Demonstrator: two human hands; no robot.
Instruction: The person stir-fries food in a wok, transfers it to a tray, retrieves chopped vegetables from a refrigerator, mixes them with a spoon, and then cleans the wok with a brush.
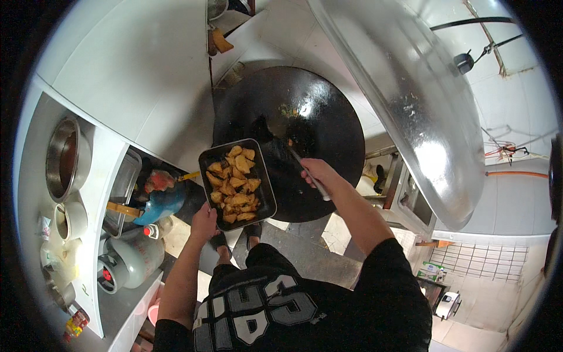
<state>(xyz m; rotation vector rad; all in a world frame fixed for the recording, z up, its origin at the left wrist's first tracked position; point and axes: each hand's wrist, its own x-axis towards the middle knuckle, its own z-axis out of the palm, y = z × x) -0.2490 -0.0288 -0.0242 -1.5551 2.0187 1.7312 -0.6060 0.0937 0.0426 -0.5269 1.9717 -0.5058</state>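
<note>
My left hand [204,223] is closed on the near left corner of a dark rectangular tray [271,202]. Golden-brown fried pieces [237,183] fill much of the tray, which is held over the near left rim of a large black wok [334,111]. In my right hand [319,172] is a long-handled cooking utensil [300,157], its metal handle slanting down into the wok. Its head is lost against the dark metal, so I cannot tell a ladle from a spatula. A few small food bits [288,110] lie in the wok's oily bottom.
A huge domed metal lid [410,105] leans up at the wok's right. On the left, a white shelf [111,170] bears a steel bowl [85,155] and a white mug [75,220]. Below stand a gas cylinder [141,258] and a blue container [167,202]. Tiled walls surround the wok.
</note>
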